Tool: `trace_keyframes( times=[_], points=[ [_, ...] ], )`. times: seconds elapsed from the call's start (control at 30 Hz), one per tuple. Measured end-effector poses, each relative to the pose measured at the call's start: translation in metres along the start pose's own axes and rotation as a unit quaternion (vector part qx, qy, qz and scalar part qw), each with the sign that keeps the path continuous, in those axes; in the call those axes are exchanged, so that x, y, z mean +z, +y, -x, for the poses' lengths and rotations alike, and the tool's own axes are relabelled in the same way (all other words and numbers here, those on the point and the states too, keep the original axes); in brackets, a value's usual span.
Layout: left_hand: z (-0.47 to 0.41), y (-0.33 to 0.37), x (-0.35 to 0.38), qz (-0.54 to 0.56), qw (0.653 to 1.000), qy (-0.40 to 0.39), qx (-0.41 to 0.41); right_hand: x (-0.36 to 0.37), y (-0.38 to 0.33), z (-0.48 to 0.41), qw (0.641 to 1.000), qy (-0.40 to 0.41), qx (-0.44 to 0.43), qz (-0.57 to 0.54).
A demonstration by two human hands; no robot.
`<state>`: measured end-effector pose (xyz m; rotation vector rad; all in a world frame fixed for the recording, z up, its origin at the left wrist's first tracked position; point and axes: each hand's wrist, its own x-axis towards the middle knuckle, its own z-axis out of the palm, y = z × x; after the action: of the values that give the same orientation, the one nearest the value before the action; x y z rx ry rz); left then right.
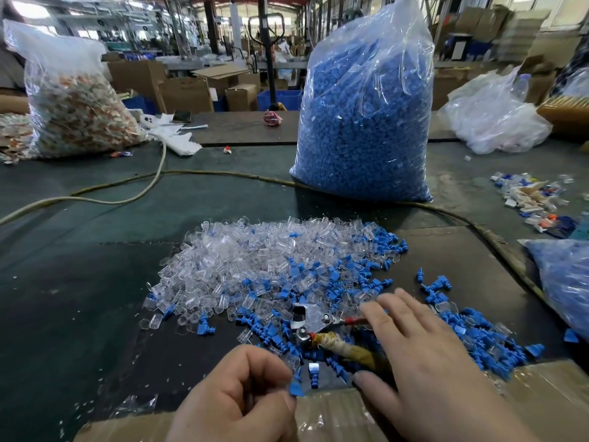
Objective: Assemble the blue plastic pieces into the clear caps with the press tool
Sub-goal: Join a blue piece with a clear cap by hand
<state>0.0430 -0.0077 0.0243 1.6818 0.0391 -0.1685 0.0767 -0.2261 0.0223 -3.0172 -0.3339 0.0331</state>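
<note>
Left hand [236, 397]: fingers [271, 368] curled in, thumb and forefinger pinching one small blue plastic piece [296, 386] at its flat end. Something clear sits at its upper end, but I cannot tell whether that is a cap already on it. Right hand [427, 355]: fingers [401, 301] straight and spread, grasping nothing that I can see, laid over the two handles of the metal press tool [310, 320]. The thumb lies just beside the cloth-wrapped handle [338, 346], and the fingertips reach past the thin red handle [353, 321]. The outline is slightly blurred, so I cannot confirm contact. The tool lies flat on the dark green worktop [79, 282], its silver head pointing into the near edge of a broad heap of small clear plastic caps [255, 256]. Loose blue plug-shaped pieces [478, 333] are mixed through the heap's near and right sides and scattered under the right hand. A taped brown cardboard edge [334, 416] runs beneath both wrists. Behind the heap stands a tall clear plastic bag packed with blue pieces [363, 116], upright, with a dirty yellowish cable [223, 177] curving across the worktop in front of it. Far left is a clear bag of orange-and-white parts [73, 106]. At the right edge is part of another bag of blue pieces [567, 282].
</note>
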Motion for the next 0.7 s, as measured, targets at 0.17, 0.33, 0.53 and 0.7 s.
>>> trace_keyframes(
  times=[0.17, 0.33, 0.53, 0.7],
  points=[
    [-0.004, -0.004, -0.005, -0.009, 1.0, -0.001, 0.017, 0.002, 0.003, -0.009, 0.999, -0.007, -0.012, 0.029],
    [-0.005, -0.002, -0.005, 0.027, 0.999, 0.021, 0.008, 0.0, 0.001, -0.011, 0.999, 0.001, -0.024, 0.025],
    [-0.009, -0.009, -0.007, 0.059, 0.997, 0.046, 0.03, -0.006, -0.009, -0.008, 0.997, 0.07, -0.027, -0.008],
    [-0.012, -0.02, -0.007, 0.072, 0.99, 0.094, 0.075, -0.016, -0.014, 0.005, 0.979, 0.176, -0.038, -0.091]
  ],
)
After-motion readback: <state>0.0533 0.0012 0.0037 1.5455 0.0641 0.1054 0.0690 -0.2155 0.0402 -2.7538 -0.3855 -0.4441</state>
